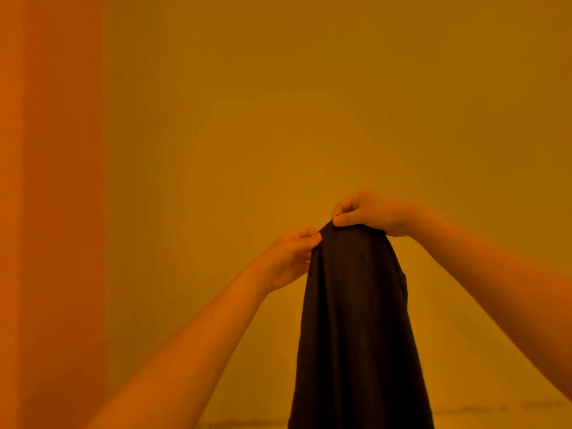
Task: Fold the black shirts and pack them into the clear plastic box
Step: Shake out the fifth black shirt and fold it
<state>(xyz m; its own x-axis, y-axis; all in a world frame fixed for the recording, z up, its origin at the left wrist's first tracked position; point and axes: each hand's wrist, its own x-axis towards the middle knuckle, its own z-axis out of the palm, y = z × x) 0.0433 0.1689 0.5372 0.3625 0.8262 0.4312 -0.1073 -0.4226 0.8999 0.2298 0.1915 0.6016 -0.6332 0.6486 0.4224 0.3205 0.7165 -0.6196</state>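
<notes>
With the left hand [289,258] pinching one side of its top edge and the right hand [368,213] gripping the other, a black shirt [356,335] hung unfolded in the air, so folding had barely begun and no box was in sight.

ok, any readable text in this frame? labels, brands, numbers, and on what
None readable. The hanging black fabric shirt shows no print or tag on the side facing the camera. The left hand and right hand pinch its top edge. The plain orange-lit wall bears no sign.
</notes>
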